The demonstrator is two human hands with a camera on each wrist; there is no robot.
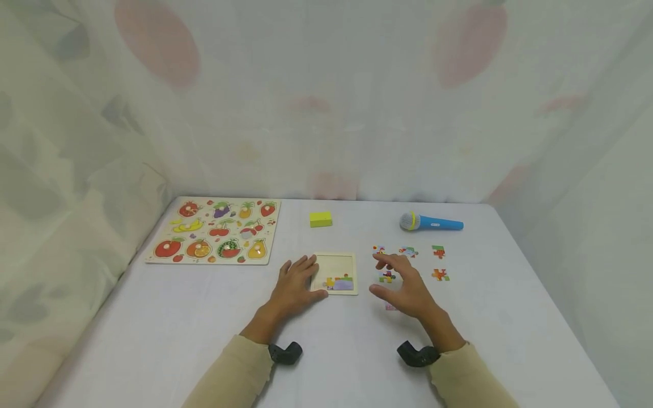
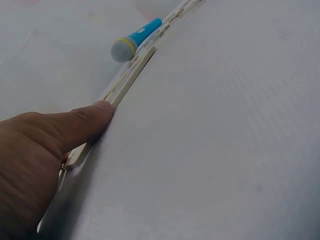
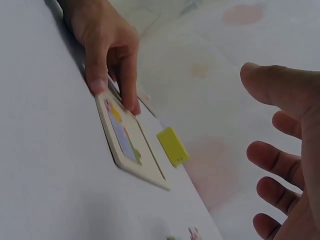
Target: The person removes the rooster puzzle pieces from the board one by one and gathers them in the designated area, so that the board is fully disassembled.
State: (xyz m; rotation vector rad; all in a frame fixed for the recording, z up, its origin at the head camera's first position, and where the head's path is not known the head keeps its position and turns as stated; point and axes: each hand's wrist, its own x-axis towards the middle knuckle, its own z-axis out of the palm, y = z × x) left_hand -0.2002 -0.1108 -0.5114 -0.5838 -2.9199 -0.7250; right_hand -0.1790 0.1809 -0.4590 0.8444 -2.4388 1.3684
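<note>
A small square wooden puzzle tray lies flat, with joined jigsaw pieces along its near side. My left hand rests at the tray's left side; its thumb touches the near edge and its fingers extend along the left edge. To the right of the tray, my right hand hovers with parted fingers and nothing between them. Below and around it lie loose jigsaw pieces, among them a dark-figured piece and a pink piece partly covered by the hand.
A fruit puzzle board lies at the back left. Behind the tray sits a yellow-green block. At the back right is a blue toy microphone. Farther right lie an orange piece and a green-and-red piece.
</note>
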